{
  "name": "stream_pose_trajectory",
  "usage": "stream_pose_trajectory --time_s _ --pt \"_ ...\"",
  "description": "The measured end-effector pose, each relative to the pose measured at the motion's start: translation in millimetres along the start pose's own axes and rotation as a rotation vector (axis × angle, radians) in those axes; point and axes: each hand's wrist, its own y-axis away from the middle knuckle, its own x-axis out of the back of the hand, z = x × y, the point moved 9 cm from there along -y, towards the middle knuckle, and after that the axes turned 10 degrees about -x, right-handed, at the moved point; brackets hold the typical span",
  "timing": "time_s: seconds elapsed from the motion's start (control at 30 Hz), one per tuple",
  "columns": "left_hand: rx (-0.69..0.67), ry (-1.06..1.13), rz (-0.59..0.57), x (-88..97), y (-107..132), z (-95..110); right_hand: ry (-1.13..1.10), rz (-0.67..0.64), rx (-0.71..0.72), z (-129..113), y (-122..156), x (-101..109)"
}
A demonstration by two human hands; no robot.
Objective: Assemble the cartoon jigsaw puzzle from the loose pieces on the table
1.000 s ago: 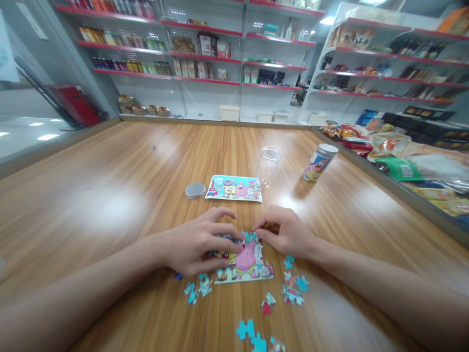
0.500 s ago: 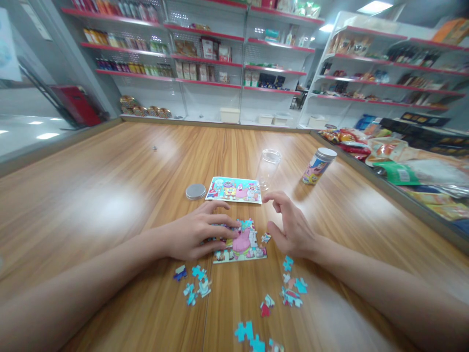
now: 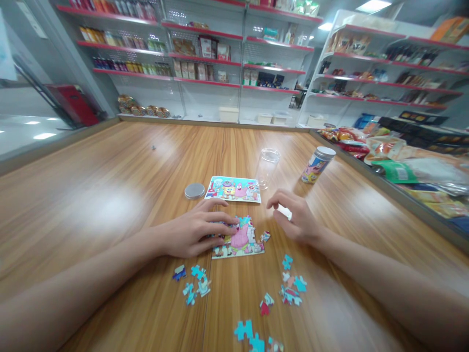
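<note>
A partly assembled cartoon jigsaw puzzle [image 3: 240, 239] lies on the table, a pink figure showing in its middle. My left hand [image 3: 198, 229] rests over its left part with fingers spread, hiding that side. To the right of the puzzle, my right hand [image 3: 295, 217] hovers with thumb and index finger curved and apart. A bright white patch shows in that gap; I see no piece held there. One loose puzzle piece [image 3: 265, 236] lies between the puzzle's right edge and my right hand. Just behind the puzzle is a printed picture card [image 3: 234, 189] with the cartoon figures.
Loose pieces lie nearer me: a left group [image 3: 198, 283], a right group [image 3: 292, 295] and blue front pieces [image 3: 244, 330]. Behind stand a clear jar [image 3: 266, 168] and a cartoon-printed canister [image 3: 317, 166]. A silver lid [image 3: 194, 190] lies left of the card. Packaged goods [image 3: 406, 171] border the right edge.
My right hand has shifted slightly right and away from me, and its index finger is more bent. The puzzle's lower right corner sits slightly farther back. My left hand stays on the puzzle.
</note>
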Motion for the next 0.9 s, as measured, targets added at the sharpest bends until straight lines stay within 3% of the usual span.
stream_pose_trajectory --time_s 0.13,0.23,0.33,0.47,0.67,0.9 --pt "0.005 0.027 0.091 12.1 1 -3 -0.050 -0.130 -0.073 25 -1 -2" --pt "0.063 0.055 0.152 20.9 4 -11 -0.004 -0.272 -0.026 23 2 -14" --pt "0.084 0.065 0.108 17.4 6 -16 0.076 -0.371 0.029 14 5 -27" --pt "0.090 0.083 0.063 10.4 8 -18 0.063 -0.362 0.034 13 3 -28" --pt "0.098 0.092 0.072 10.2 7 -18 0.179 -0.238 -0.052 23 -2 -18" --pt "0.105 0.105 0.076 7.5 9 -20 0.139 -0.270 -0.075 24 -1 -21"
